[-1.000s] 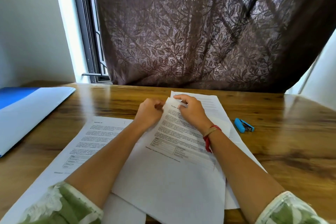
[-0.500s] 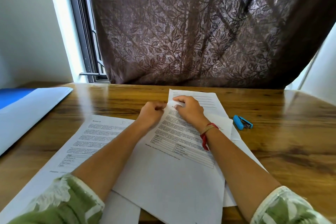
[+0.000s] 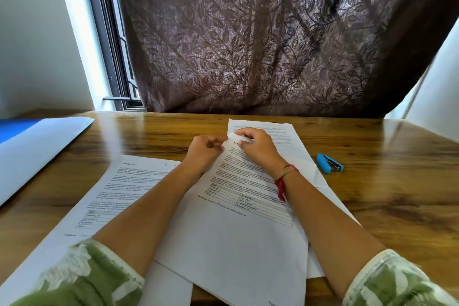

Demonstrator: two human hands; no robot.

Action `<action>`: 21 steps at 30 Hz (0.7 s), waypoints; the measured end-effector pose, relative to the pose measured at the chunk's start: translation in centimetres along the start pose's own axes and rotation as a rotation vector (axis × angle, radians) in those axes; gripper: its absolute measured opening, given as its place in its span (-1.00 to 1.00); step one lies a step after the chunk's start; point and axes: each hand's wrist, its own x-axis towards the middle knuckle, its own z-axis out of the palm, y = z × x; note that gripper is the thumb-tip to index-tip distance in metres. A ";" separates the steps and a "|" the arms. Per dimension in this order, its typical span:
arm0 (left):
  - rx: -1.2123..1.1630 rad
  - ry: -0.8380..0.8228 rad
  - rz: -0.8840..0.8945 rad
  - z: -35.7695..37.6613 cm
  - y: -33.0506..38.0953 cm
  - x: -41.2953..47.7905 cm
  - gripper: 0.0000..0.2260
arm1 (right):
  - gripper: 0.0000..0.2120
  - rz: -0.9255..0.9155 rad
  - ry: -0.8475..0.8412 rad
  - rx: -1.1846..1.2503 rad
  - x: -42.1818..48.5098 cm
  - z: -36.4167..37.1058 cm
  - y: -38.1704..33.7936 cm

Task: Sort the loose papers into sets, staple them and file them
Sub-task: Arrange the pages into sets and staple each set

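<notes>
Wooden desk (image 3: 385,194) under a leaf-print curtain (image 3: 248,45). Left hand (image 3: 206,150) and right hand (image 3: 258,149) are both curled in, pinching the far-left corner of the centre printed set (image 3: 236,231), which lies mid-desk with its long axis running away from the person, header end far and skewed slightly right. Looks like corner-squaring: get the edges flush before reaching for the blue stapler (image 3: 329,163), which sits apart to the right.

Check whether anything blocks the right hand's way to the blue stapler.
Nothing visible does. The right hand, pinching a corner of the top sheet together with the left hand, has only the flat far sheet and bare table between it and the stapler, which lies to its right.
</notes>
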 end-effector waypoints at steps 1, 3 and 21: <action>-0.041 0.012 -0.005 0.0 -0.2 0.0 -0.74 | -0.71 0.001 0.002 0.006 0.0 -0.1 0.0; -0.076 0.040 -0.009 0.0 -0.3 0.0 -0.74 | -0.70 -0.005 0.004 0.016 -0.1 -0.1 0.1; 0.094 0.112 0.003 0.7 -0.2 0.0 -0.80 | -0.72 0.549 0.044 -0.800 -3.5 -11.3 3.3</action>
